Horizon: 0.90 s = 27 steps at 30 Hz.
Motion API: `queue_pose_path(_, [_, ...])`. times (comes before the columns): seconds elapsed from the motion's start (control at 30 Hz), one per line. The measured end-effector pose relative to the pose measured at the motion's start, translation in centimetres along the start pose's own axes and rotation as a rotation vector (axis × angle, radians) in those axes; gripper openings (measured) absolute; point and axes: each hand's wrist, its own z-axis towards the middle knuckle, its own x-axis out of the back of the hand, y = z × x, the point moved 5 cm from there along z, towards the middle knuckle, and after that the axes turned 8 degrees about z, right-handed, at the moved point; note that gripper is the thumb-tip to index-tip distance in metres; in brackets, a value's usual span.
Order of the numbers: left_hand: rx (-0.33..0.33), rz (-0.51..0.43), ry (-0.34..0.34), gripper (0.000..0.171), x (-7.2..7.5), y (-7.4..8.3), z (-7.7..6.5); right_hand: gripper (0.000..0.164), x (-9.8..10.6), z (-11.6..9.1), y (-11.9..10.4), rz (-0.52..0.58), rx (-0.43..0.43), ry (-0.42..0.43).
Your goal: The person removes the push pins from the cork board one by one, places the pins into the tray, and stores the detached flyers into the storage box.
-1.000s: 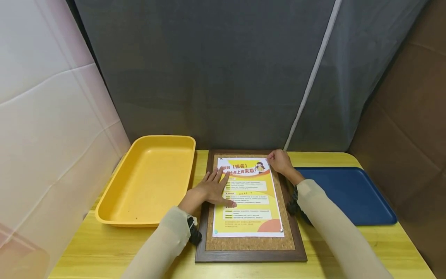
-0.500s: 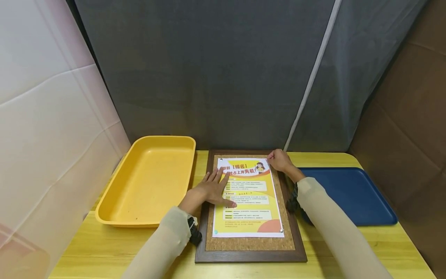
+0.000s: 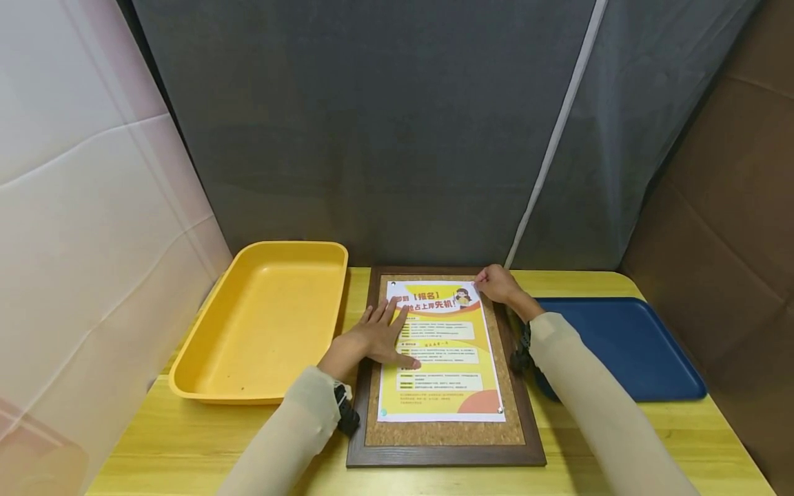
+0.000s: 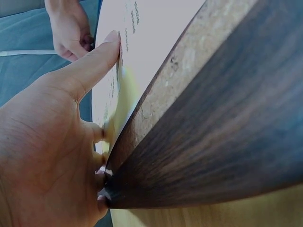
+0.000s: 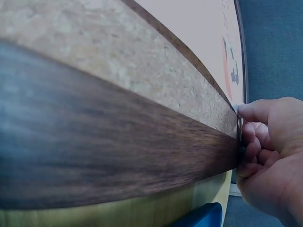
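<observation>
A yellow-and-white printed poster [image 3: 440,399] lies flat on a framed cork board [image 3: 446,434]. Small pins [image 3: 500,410] show at its two lower corners and its upper left one. My left hand [image 3: 378,337] rests spread on the poster's left side, thumb and fingers straight. At the upper right corner, my right hand [image 3: 498,286] has its fingers curled and pinches a small pin, mostly hidden. In the right wrist view the thumb [image 5: 253,111] meets a whitish bit right at the poster's edge.
A deep yellow tray [image 3: 260,324] stands left of the board. To the right, partly behind the right forearm, lies a flat dark blue tray [image 3: 626,351]. The wooden table [image 3: 186,448] ends at a grey curtain [image 3: 372,138] behind.
</observation>
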Motion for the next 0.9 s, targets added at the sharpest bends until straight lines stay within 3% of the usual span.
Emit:
queue_pose_path(0.13, [0.004,0.003,-0.009,0.128,-0.5,-0.2,0.6,0.016,-0.1,0.0,0.2,0.014,0.003,-0.003])
queue_pose_path(0.33, [0.005,0.002,-0.011,0.127,-0.4,-0.2,0.5,0.016,-0.2,0.1,0.0,0.036,0.049,-0.018])
queue_pose_path(0.67, [-0.011,0.004,-0.005,0.128,-0.5,-0.4,0.9,0.018,-0.4,0.3,0.7,-0.005,-0.010,0.020])
queue_pose_path(0.9, [-0.033,-0.004,0.019,0.132,-0.4,-0.3,0.9,0.020,-0.3,-0.1,1.2,0.092,-0.023,0.025])
